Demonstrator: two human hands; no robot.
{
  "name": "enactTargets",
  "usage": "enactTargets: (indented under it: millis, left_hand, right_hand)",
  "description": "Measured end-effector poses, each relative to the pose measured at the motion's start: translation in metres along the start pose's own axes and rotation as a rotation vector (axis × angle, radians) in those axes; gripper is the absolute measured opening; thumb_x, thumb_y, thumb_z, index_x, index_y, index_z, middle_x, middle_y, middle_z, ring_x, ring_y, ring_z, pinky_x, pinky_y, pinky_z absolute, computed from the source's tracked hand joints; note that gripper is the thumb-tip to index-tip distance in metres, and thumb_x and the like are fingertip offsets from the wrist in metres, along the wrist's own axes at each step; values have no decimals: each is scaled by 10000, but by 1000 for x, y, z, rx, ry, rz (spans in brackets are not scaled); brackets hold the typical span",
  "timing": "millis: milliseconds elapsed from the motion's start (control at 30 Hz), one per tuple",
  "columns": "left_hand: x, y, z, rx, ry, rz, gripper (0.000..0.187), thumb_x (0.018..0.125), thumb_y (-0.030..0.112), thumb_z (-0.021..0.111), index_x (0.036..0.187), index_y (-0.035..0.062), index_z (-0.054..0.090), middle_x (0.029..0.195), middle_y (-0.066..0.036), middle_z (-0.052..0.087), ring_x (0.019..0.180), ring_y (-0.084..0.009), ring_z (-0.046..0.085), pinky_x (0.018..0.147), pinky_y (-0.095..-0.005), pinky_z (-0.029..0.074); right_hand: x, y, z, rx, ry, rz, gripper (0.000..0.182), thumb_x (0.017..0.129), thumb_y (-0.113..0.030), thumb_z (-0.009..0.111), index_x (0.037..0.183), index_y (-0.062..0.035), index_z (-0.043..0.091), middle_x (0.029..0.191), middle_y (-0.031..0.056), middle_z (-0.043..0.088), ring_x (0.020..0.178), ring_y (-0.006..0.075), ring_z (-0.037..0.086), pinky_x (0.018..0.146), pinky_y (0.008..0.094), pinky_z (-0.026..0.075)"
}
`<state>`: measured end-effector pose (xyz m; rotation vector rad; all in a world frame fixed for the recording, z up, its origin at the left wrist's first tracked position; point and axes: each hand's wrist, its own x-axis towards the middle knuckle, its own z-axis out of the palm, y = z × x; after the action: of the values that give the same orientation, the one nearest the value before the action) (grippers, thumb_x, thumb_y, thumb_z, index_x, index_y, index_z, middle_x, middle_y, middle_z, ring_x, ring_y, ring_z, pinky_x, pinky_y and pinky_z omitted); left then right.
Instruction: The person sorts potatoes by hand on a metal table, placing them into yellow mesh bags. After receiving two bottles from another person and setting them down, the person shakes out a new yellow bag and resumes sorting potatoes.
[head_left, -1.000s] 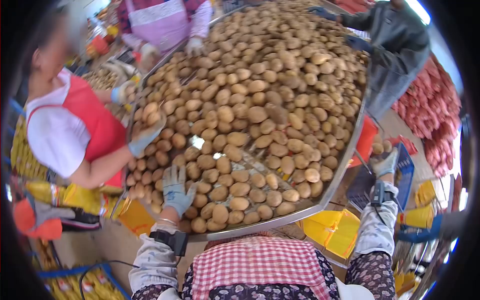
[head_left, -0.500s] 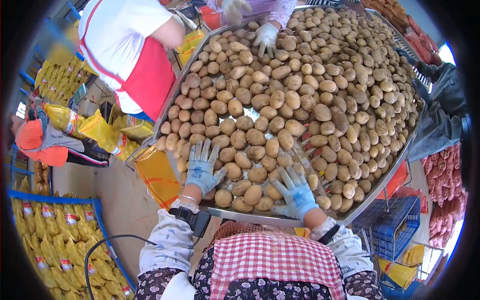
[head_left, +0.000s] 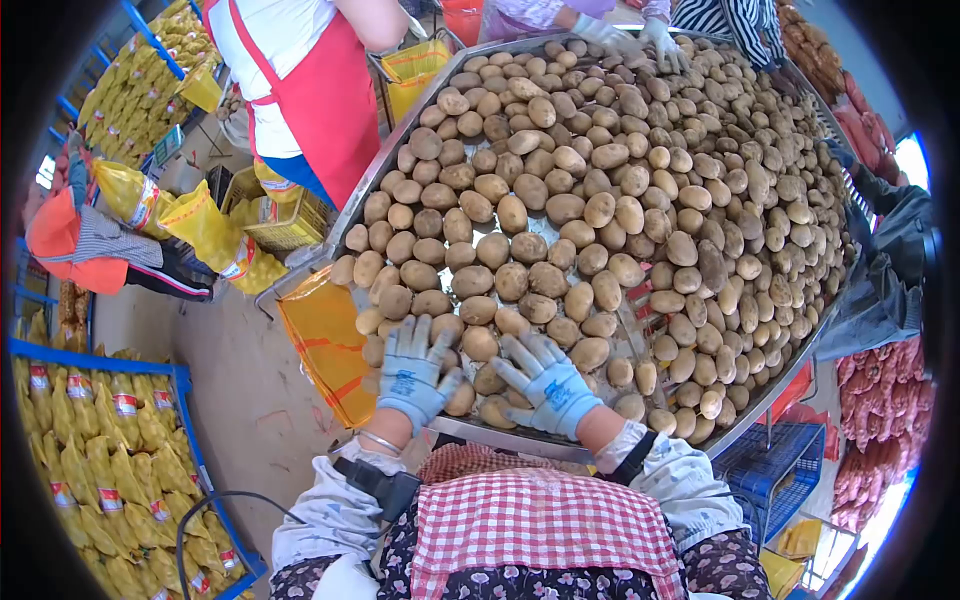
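A wide metal sorting table [head_left: 458, 428] is heaped with brown potatoes [head_left: 494, 250], thinly spread at the near left and piled thick toward the right. My left hand [head_left: 412, 375], in a light blue glove, lies palm down over potatoes at the near left edge, fingers stretched and apart. My right hand [head_left: 552, 385], gloved alike, rests with spread fingers over potatoes close to the near rim. Neither hand grips anything. Some potatoes beneath both hands are hidden. Between the fingertips sits a single potato [head_left: 480, 344].
Across the table, a co-worker's gloved hands [head_left: 640, 45] touch potatoes. A person in a red apron [head_left: 318, 110] stands at the left. Yellow mesh bags [head_left: 105, 450] fill a blue rack lower left. A blue crate [head_left: 765, 470] stands at the right, near red mesh sacks [head_left: 880, 410].
My right hand has moved left, nearer my left hand, and potatoes around it have shifted. The left hand has moved slightly. Across the table, the co-worker's hands have moved right.
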<state>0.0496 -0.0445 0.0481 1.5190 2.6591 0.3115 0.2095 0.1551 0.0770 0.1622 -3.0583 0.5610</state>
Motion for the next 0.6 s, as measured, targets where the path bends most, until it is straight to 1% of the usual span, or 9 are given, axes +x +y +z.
enactTargets:
  millis: [100,167,233,300,333,367,433,500,600]
  left_hand:
    - [-11,-25,-14,46,-47,-63,727,756,415,634,1391,147,403,1405,-188,376,1331,-403,290,1100,-543,193]
    - [-24,-35,-8,305,-74,-80,698,756,386,636,1372,134,428,1397,-183,383,1328,-401,296,1101,-535,197]
    - [-13,-22,-14,273,-45,-145,686,758,376,639,1365,127,439,1415,-184,363,1321,-414,299,1099,-542,196]
    - [11,15,-35,-78,33,-34,687,770,374,628,1377,126,424,1436,-189,337,1315,-428,302,1095,-544,202]
    - [17,20,-21,-109,99,56,709,770,404,624,1389,134,408,1454,-195,314,1316,-427,303,1093,-539,208]
    - [16,16,-14,-111,102,59,709,770,404,624,1389,134,408,1454,-195,314,1316,-427,303,1093,-539,208]
    - [17,4,-13,-51,-49,-66,714,783,432,612,1401,148,393,1447,-193,319,1335,-404,289,1096,-529,205]
    - [11,-14,-22,7,-54,-15,686,798,446,600,1389,152,412,1407,-195,374,1286,-403,364,1060,-508,281]
    - [15,-22,-53,0,-321,-191,600,831,424,573,1346,134,468,1304,-194,492,1177,-374,491,980,-459,387]
  right_hand:
    - [2,6,-22,-3,59,59,722,724,-468,685,1347,-179,462,1417,185,356,1319,415,311,1079,534,269]
    - [-18,13,-23,-68,5,93,754,716,-483,695,1347,-155,446,1433,178,348,1321,395,320,1077,535,268]
    - [-21,15,-4,-73,-36,97,768,688,-459,714,1345,-164,450,1407,175,381,1316,384,331,1084,513,275]
    - [0,10,6,-91,-107,-27,751,689,-404,713,1354,-181,446,1406,190,373,1305,407,342,1074,512,296]
    - [16,-2,-6,50,-150,-26,672,751,-245,653,1377,-184,417,1409,171,391,1312,367,364,1093,465,291]
    - [28,-4,-3,46,-150,-23,672,751,-245,653,1377,-184,417,1409,171,391,1312,367,364,1093,465,291]
    - [42,-1,6,-46,-158,-107,641,776,-233,627,1375,-176,410,1403,172,395,1298,372,378,1093,467,290]
    - [40,3,7,-28,-133,-141,693,756,-303,651,1391,-193,395,1388,173,403,1298,373,372,1088,486,284]
    - [20,6,-16,22,52,58,715,722,-397,683,1368,-213,441,1376,171,409,1304,371,359,1073,530,276]
